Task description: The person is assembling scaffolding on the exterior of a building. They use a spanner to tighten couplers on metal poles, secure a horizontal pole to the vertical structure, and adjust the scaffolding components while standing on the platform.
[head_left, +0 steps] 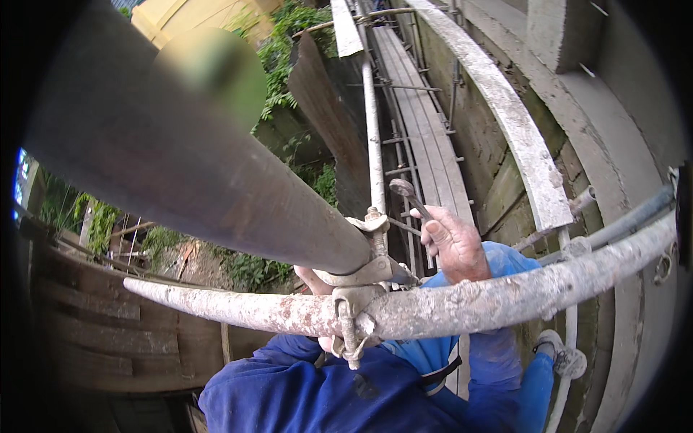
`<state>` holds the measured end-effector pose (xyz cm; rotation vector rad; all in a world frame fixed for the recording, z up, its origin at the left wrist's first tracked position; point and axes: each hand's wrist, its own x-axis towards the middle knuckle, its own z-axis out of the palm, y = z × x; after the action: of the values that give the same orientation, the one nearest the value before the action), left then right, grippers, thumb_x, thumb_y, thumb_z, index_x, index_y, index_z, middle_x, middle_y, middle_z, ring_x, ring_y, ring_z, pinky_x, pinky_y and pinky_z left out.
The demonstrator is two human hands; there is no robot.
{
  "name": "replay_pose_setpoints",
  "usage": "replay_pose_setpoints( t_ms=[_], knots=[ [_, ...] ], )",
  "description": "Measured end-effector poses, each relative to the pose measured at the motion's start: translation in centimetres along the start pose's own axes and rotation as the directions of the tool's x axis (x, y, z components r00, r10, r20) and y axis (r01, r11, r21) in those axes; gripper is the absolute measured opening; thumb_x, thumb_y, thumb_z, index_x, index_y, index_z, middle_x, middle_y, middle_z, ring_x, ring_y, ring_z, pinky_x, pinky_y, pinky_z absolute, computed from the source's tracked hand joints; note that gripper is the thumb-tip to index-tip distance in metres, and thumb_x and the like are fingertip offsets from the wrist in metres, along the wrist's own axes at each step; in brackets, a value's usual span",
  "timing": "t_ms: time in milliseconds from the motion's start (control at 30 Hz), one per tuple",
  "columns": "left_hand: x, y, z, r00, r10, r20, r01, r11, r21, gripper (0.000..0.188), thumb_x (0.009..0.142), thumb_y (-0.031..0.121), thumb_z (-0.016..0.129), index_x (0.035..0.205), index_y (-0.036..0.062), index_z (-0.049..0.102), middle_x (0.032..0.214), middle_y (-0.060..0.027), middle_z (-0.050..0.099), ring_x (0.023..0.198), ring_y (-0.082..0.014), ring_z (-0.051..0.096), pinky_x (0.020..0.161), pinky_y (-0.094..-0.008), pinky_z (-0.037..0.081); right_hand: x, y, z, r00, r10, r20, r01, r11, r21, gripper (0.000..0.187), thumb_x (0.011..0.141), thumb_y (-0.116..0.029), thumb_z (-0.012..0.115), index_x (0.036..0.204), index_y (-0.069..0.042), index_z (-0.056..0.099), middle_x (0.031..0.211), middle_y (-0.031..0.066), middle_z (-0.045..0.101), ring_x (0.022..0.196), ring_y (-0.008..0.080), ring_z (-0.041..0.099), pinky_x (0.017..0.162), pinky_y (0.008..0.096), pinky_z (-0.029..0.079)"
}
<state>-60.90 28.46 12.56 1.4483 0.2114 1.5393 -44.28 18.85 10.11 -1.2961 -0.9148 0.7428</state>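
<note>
Head view: right hand (456, 244) grips wrench (408, 196) — just beside coupler (368, 268)

Scaffold run along a concrete wall, seen from above.

Below me I see a plank walkway (426, 137) running beside the mossy concrete wall (498, 144), a pale curved ledge (516, 123) over it, green bushes (289, 43) left, a yellow building (180, 14) beyond, and a dark timber fence (94, 317).
</note>
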Motion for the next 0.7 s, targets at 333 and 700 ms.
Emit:
replay_pose_setpoints(
  t_ms=[333, 700],
  knots=[
    [-0.4, -1.4, 0.8, 0.999, -0.015, -0.028, 0.016, 0.999, 0.042, 0.096, 0.073, 0.062, 0.064, 0.136, -0.0014, 0.03, 0.124, -0.021, 0.047, 0.113, -0.0305, 0.051, 0.096, -0.043, 0.041, 1.7, -4.3, -3.0, 0.973, -0.184, 0.138, 0.204, 0.967, -0.15, 0.03, 0.088, -0.006, 0.065, 0.118, -0.005, 0.06, 0.083, 0.0093, 0.061, 0.074, 0.012, 0.057, 0.065, 0.0282, 0.046],
    [0.3, -2.4, 0.5, 0.999, -0.028, -0.036, 0.029, 0.999, 0.045, 0.09, 0.075, 0.061, 0.062, 0.133, -0.0017, 0.034, 0.119, -0.0201, 0.049, 0.108, -0.0296, 0.052, 0.093, -0.0422, 0.043, 5.6, -6.4, -3.5, 0.865, -0.27, 0.422, 0.427, 0.838, -0.339, 0.02, 0.084, -0.005, 0.063, 0.104, -0.003, 0.068, 0.089, 0.0146, 0.067, 0.079, 0.0294, 0.065, 0.071, 0.0362, 0.05]
  ],
)
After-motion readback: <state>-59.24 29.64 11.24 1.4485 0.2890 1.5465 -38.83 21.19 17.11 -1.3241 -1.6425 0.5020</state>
